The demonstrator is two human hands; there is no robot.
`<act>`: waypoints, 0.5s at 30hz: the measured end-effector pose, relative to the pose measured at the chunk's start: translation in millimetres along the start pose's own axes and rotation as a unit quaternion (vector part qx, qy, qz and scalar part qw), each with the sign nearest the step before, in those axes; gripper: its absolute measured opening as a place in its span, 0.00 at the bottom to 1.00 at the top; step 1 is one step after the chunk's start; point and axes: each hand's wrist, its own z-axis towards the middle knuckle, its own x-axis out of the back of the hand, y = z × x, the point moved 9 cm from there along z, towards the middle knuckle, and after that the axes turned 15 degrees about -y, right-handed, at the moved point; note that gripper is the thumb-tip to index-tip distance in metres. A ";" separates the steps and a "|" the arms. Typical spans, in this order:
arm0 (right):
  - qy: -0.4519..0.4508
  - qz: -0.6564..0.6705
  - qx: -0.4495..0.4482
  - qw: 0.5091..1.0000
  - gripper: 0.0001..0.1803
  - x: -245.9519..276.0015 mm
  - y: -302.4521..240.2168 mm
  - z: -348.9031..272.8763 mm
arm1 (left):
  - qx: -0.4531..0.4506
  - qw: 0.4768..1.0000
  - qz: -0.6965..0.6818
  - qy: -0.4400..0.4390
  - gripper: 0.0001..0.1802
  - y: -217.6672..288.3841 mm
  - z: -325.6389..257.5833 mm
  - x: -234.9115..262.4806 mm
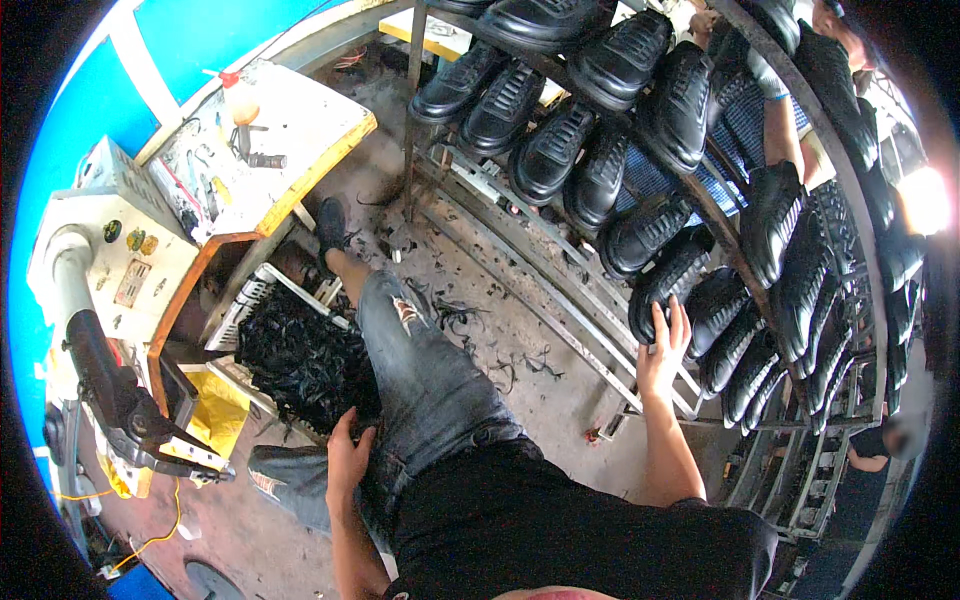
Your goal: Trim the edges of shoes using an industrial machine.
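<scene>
We curl our right hand [664,345] around a glossy black leather shoe [668,278] on the tilted metal rack [560,300] at right — toe-down for easy reach; our left hand [347,455] rests open-palmed on our jeans-clad thigh [430,390], holding nothing.

Seated person in jeans, right hand [664,350] gripping a black shoe [668,278] on a metal rack [560,330] full of black shoes, left hand [347,455] resting on thigh, crate [245,300] of black scraps beside the knee, machine [110,290] at left
</scene>
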 end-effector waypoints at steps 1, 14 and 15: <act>-0.015 -0.001 -0.012 1.000 0.44 0.6 7.1 -2.5 | -0.008 1.000 0.007 0.002 0.30 5.6 1.2 0.9; -0.111 -0.080 -0.097 0.986 0.57 18.6 29.8 21.9 | -0.095 0.995 0.027 -0.020 0.29 66.4 29.5 -2.8; -0.106 -0.177 -0.183 0.961 0.59 29.7 35.5 14.1 | -0.086 0.996 0.009 -0.031 0.29 67.0 27.5 -3.7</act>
